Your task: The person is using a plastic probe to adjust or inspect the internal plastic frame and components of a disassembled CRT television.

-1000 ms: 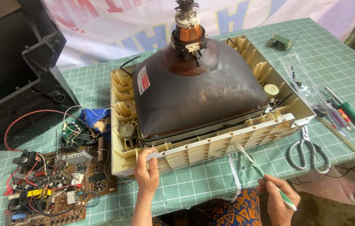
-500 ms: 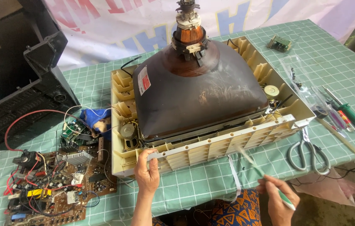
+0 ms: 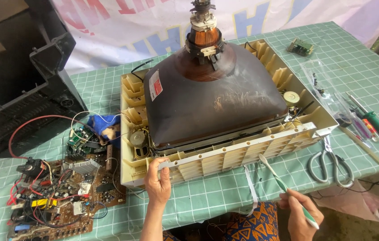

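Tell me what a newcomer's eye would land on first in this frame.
The big dark picture tube, lying face down in a cream plastic frame at mid-table, its copper-wound neck pointing up. The left hand grips the frame's near edge, while the right hand holds a green and white toothbrush with its bristles at that edge. A bare circuit board with red wires lies at the left, scissors at the right.
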